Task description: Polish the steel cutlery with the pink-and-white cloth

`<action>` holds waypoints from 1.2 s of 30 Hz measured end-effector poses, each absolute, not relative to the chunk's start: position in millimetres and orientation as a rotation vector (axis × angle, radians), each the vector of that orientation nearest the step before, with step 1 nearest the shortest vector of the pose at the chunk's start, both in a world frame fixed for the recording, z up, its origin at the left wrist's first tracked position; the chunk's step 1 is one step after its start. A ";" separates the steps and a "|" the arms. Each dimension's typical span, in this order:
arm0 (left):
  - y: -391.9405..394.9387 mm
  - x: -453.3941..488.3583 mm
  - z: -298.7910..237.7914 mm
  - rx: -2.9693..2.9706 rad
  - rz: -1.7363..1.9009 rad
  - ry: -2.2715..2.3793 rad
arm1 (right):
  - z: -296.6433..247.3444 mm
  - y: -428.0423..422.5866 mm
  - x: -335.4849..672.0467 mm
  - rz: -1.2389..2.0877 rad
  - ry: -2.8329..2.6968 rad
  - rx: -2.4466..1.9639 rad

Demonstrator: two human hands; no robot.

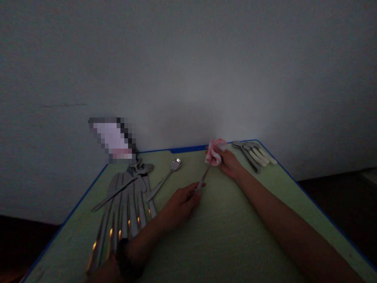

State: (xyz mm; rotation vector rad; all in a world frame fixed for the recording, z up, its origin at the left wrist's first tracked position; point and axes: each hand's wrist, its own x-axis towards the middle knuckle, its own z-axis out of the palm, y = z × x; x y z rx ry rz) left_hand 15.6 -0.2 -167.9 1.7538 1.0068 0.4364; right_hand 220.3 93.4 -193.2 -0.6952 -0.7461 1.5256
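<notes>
My left hand [184, 201] is closed around the handle of a thin metal cutlery piece [203, 179] that slants up and away to the right. Its far end disappears into a crumpled pink and white cloth [214, 154], so its kind stays hidden. Closed on that cloth is my right hand [229, 162], which wraps it about the cutlery's end. Left of my hands, a metal spoon [165, 179] lies with its bowl pointing away from me.
Several long metal knives [123, 208] lie side by side at the left, with another spoon [126, 184] across them. At the back right are a dark-handled spoon [247, 155] and several white-handled pieces [259, 154]. A blurred-out device [112, 137] leans against the wall [188, 70] behind the green table [224, 243].
</notes>
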 end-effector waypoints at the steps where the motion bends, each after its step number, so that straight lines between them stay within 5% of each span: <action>1: 0.1 15.4 -168.1 1.764 0.435 1.010 | -193.3 93.5 220.3 1.529 -0.740 -0.687; 36: -0.1 15.9 -167.5 1.756 0.434 1.003 | -195.5 94.4 220.0 1.538 -0.744 -0.672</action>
